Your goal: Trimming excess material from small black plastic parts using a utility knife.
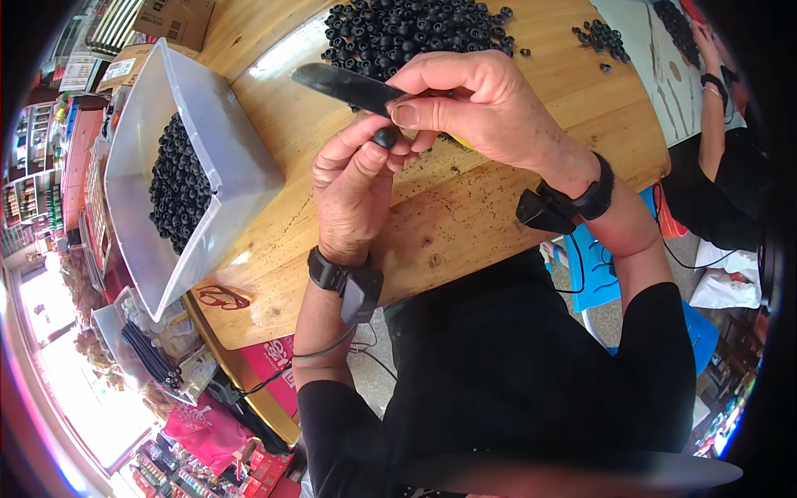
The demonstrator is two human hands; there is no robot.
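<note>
My left hand [353,187] is closed, pinching a small black round part [384,138] between thumb and fingers above the wooden table. In my right hand [498,108] is a knife, its broad dark blade [344,85] pointing left over the pile. A bit of yellow below my right palm may be its handle. The thumb of that hand presses by the base of the blade, close to the part. Just beyond both hands lies a large heap of similar black parts [407,37], some with a hole showing.
At left, a clear plastic bin [241,133] stands tilted with many black parts [178,187] inside. A smaller cluster [599,35] sits at the table's far right. Crumbs dot the wooden tabletop [465,216]. Another person's hand [708,48] works at a pale table. Blue stool [591,261].
</note>
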